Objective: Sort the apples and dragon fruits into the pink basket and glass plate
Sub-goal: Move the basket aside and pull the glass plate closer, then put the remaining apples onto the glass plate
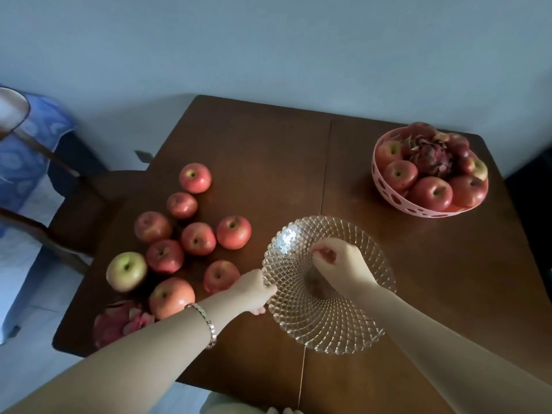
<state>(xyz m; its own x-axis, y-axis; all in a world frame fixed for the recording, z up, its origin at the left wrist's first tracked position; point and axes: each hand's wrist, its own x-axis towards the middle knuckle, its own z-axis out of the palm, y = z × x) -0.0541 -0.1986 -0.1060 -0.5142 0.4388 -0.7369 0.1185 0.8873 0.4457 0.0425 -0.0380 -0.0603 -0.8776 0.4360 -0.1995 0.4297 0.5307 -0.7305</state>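
Lying loose on the left part of the dark brown wooden table [268,162] are nine red and yellow-green apples [198,239], with a pink scaly dragon fruit [119,322] at the near-left corner. The left hand [257,289] pinches the left rim of the clear cut-glass plate [328,324] at mid-table. The right hand [340,261] is over the plate's centre, fingers curled; whether it holds anything cannot be told. Far right, the pink perforated plastic basket [418,210] holds more apples and dragon fruits.

Left hand [257,289] grips glass plate [313,321] rim; right hand [339,259] curled over it
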